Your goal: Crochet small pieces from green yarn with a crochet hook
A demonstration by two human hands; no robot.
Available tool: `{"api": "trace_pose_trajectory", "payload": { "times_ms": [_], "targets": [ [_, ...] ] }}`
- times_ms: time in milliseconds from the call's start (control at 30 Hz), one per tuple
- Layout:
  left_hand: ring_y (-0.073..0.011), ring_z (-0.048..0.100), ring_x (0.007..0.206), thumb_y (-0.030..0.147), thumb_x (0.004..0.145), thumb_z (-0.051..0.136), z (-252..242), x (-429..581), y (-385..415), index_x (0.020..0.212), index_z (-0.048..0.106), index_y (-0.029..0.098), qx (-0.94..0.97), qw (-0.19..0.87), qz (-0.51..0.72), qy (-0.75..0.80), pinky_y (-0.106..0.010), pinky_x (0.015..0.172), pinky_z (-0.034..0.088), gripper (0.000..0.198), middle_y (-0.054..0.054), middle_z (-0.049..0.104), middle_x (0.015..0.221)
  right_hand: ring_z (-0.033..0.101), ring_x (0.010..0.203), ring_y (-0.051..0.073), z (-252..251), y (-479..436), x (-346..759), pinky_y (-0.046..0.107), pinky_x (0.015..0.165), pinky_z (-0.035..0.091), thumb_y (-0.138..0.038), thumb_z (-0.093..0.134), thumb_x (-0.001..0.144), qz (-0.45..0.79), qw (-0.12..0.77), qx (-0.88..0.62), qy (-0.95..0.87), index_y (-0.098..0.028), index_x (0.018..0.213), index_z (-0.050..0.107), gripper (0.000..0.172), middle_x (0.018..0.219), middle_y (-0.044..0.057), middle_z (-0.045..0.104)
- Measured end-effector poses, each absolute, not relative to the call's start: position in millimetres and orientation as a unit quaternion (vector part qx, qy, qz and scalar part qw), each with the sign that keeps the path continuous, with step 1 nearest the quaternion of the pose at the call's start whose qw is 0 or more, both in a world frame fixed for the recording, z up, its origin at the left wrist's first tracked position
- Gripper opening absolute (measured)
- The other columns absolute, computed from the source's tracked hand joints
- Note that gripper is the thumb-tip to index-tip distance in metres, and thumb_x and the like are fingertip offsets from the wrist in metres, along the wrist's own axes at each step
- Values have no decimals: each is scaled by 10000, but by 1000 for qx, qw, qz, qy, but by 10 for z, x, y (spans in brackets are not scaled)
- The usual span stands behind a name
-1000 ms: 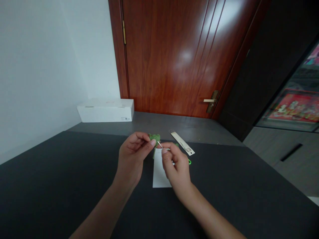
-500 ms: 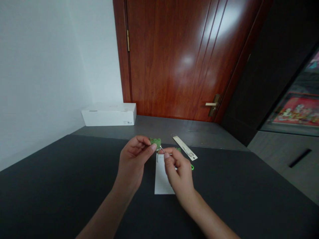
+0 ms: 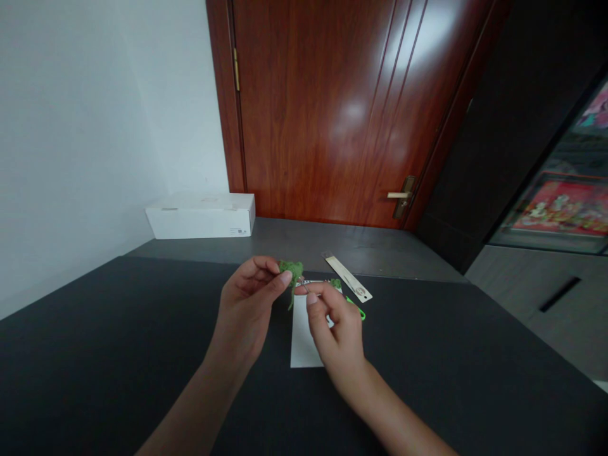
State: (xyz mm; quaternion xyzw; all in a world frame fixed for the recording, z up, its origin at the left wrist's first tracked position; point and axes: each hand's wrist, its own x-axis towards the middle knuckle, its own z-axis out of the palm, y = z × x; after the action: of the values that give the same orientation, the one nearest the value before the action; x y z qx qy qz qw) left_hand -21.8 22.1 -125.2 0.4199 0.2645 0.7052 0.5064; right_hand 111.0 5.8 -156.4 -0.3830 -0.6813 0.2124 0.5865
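As more green loop [image 3: 363,314] is now showing, left hand [image 3: 247,303] is pinching yarnwork [image 3: 293,270]. Right hand [image 3: 338,324] is pinching a thin tool [image 3: 305,288].

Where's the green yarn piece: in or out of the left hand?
In: the left hand pinches the green yarn piece between thumb and fingers, a green strand hanging below.
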Motion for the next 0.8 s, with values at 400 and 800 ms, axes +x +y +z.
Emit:
{"api": "trace_pose_trajectory", "payload": {
  "times_ms": [400,800],
  "targets": [
    [-97,610,694,106,668,850,-1295,-234,247,730,678,178,442,483,712,254,-199,684,491,196,26,652,712,495,492,112,-1555,73,1123,239,513,352,-286,456,993,179,579,-395,-691,-189,960,715,278,593,-26,590],
    [-105,634,724,78,686,836,-1288,-228,243,753,693,184,453,484,709,240,-200,703,507,189,18,680,743,471,482,96,-1529,45,1129,234,517,328,-245,465,986,168,578,-383,-700,-189,936,704,250,581,-42,545]
  ]
}}
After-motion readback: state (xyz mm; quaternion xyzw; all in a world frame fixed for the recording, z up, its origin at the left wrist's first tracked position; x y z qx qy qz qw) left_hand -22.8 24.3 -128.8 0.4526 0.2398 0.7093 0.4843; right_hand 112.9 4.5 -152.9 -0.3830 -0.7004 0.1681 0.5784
